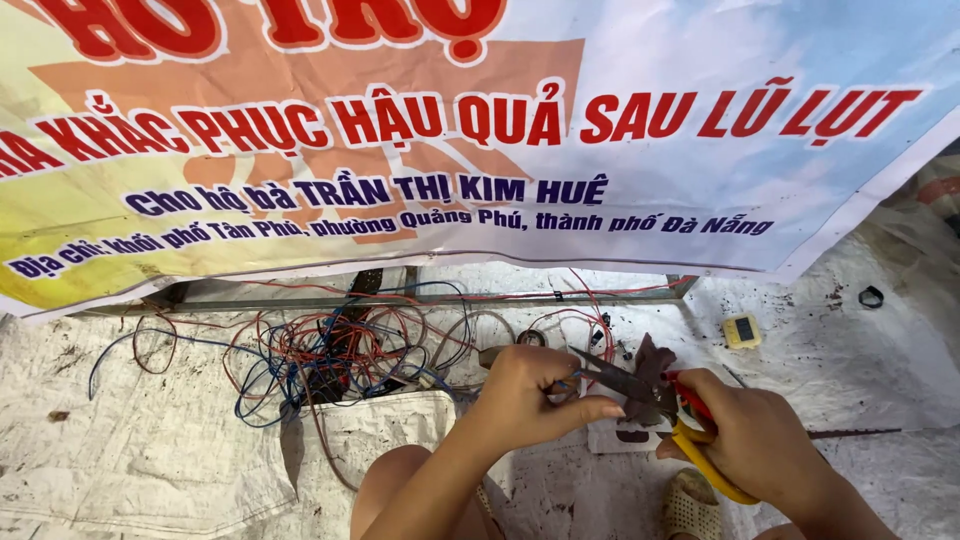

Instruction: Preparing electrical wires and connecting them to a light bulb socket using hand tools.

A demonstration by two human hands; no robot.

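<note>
— Pliers with yellow and red handles [672,405], where are they?
— In the right hand [760,445], fingers closed round the handles, dark jaws pointing at the left hand [525,400].
— And that hand?
— Fingers pinched shut on a thin wire [562,383] at the pliers' tip.
— Around the pliers?
— Tangled red and blue wires [330,350] lie left of them; a small yellow box [742,331] sits just beyond.

Glossy banner [700,150]; seemingly rubber-handled metal pliers [640,385].
</note>
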